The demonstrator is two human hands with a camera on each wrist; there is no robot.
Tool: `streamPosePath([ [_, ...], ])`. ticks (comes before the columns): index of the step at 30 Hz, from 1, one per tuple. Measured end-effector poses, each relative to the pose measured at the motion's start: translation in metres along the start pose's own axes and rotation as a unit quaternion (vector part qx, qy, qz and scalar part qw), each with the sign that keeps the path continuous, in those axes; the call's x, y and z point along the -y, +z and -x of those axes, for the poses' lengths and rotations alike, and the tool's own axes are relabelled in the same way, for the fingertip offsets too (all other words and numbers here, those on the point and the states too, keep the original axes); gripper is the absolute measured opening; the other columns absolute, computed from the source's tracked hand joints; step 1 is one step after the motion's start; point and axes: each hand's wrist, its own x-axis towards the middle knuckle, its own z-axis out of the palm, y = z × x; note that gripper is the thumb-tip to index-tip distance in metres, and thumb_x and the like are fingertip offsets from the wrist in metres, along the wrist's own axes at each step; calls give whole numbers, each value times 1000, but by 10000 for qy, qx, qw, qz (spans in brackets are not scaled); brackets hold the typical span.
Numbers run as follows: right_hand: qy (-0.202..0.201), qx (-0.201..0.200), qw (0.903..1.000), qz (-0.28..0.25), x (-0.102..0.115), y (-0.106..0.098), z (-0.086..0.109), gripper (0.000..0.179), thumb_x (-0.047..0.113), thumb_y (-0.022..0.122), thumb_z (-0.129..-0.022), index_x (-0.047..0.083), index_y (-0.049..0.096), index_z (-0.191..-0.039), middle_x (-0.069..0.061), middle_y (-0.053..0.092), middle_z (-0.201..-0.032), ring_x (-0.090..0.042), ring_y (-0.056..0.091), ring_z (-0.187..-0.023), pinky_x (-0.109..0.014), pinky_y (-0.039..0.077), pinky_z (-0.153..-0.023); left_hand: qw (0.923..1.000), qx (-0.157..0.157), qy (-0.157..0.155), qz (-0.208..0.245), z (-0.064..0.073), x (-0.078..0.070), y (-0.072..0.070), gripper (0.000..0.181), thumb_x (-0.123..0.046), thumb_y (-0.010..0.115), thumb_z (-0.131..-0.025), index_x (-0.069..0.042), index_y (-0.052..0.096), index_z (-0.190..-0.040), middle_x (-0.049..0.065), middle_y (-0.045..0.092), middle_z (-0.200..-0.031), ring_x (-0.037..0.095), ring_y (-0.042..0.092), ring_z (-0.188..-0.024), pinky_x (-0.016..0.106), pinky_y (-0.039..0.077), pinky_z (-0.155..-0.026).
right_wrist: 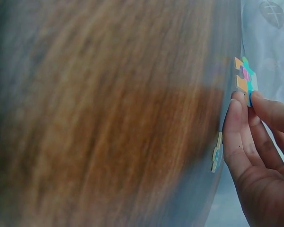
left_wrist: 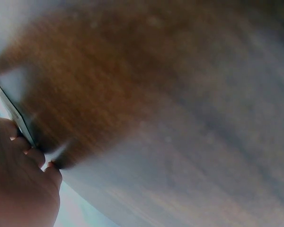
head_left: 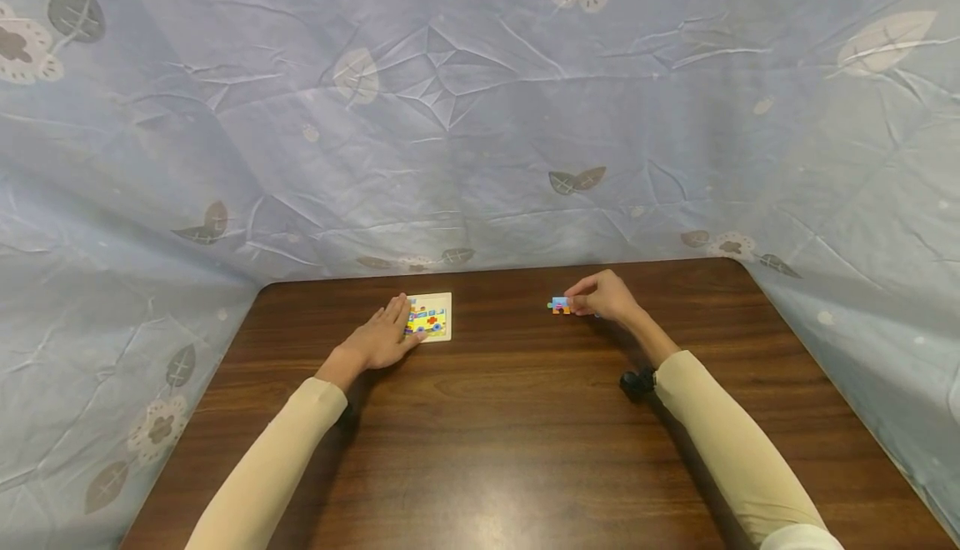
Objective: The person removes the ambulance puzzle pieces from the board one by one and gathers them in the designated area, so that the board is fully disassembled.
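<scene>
Puzzle piece (head_left: 560, 305) between thumb and fingertips: that is what my right hand (head_left: 606, 297) has hold of. The gap in my pinch is only as wide as the thin piece, and I have it by one end, so most of its face sticks out past my fingertips. I can see blue, orange and some pink-purple on it, with a green knob at the far end. It is over the back part of the brown wooden table (head_left: 480, 425), to the right of the middle; whether its edge touches the wood I cannot tell. The right wrist view shows a second piece (right_wrist: 217, 153) close beside my curled fingers, outside my grip.

My left hand (head_left: 381, 340) has nothing pinched. It lies flat, fingers stretched out together and thumb spread away from them, resting over the left side of a pale-rimmed puzzle board (head_left: 449, 315). To the right of my fingers the yellow picture of a vehicle with a red cross shows. The board sits near the table's back edge, well apart from the piece in my right hand. From the left wrist, only my fingers beside the board's edge show, rather dark and blurred.
</scene>
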Motion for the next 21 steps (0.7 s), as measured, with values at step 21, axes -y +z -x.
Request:
streamPosePath([
  [21, -301, -464, 9834, 1729, 9, 10, -2, 15, 10, 74, -97, 1, 82, -107, -18, 80, -110, -31, 71, -98, -37, 61, -78, 10000, 18, 33, -73, -6, 5, -2, 90, -61, 31, -111, 3, 0, -167, 23, -5, -177, 38, 1, -166, 56, 9, -136],
])
